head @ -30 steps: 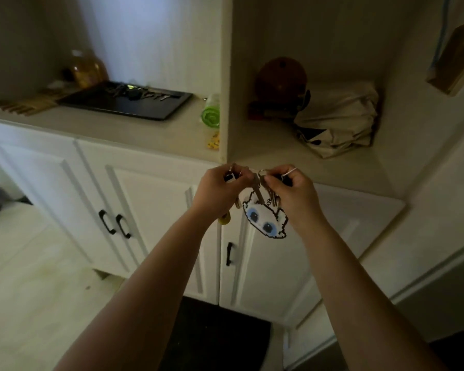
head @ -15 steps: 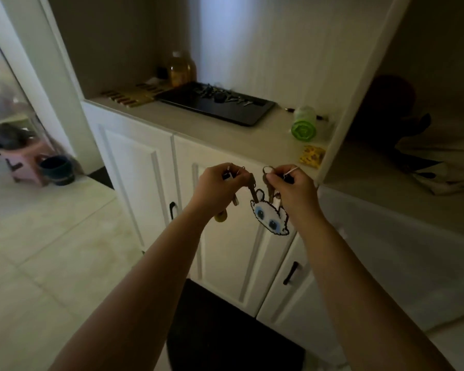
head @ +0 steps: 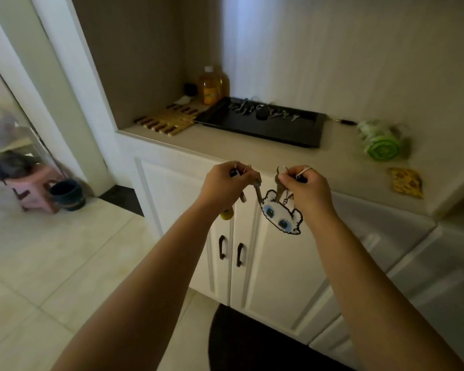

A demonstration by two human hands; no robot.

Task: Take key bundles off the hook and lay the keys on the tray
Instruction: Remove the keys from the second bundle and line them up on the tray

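My left hand is closed on a key bundle with a yellow fob hanging below the palm. My right hand grips a second key bundle with a white, blue-eyed charm dangling under it. Both hands hover in front of the white cabinet, just below the counter edge. A black tray lies on the counter farther back, with several keys spread along its far side. No hook is in view.
Left of the tray lies a wooden slatted mat, with an amber bottle behind it. A green roll and a yellow pouch sit to the right. A dark bucket stands on the floor at left. A dark rug lies below.
The view has swung left, so the tray now sits straight ahead above my hands. My hands have drawn slightly apart, each still holding its bundle.
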